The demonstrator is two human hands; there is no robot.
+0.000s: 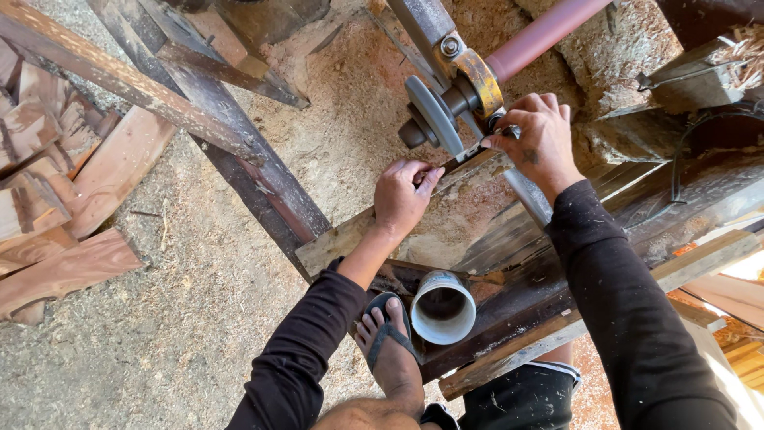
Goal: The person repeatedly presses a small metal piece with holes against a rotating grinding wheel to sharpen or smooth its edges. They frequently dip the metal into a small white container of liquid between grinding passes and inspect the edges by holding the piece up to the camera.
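Observation:
My left hand [403, 195] pinches one end of a thin dark metal blade [460, 161] that lies across a wooden rest board [350, 235]. My right hand [538, 137] grips the blade's other end, pressing it close to the edge of a grey grinding wheel [434, 115]. The wheel sits on a shaft with a yellow bracket [480, 78] and a reddish roller [541, 33] behind it. Both sleeves are dark. My sandalled foot [390, 342] rests on the frame below.
A white plastic pipe section [442, 306] stands open beside my foot. Dark wooden beams [239, 135] cross the sawdust-covered ground [183, 302]. Reddish wood offcuts [56, 199] are stacked at the left. More planks [716, 263] lie at the right.

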